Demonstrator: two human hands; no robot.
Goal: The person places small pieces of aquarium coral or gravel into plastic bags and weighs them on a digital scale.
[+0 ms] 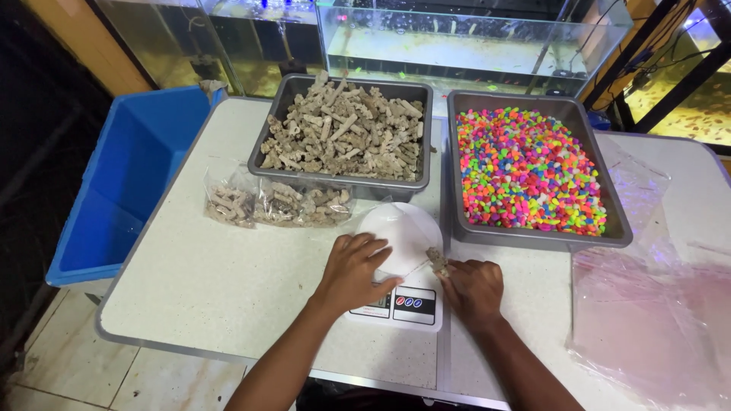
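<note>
A small white kitchen scale (403, 304) sits near the table's front edge, with a clear plastic bag (403, 232) spread over its round platform. My left hand (354, 270) rests on the bag's left side, fingers apart, pressing it onto the scale. My right hand (472, 285) pinches a beige coral rubble piece (437, 259) at the bag's right edge. Behind the scale stands a grey tray of coral rubble (343, 133). To its right is a grey tray of neon-coloured gravel (525, 167).
Filled clear bags of coral pieces (278, 204) lie left of the scale. Empty clear bags (655, 320) are piled at the right. A blue plastic tub (126, 179) stands beside the table's left edge. Glass aquariums (457, 42) line the back.
</note>
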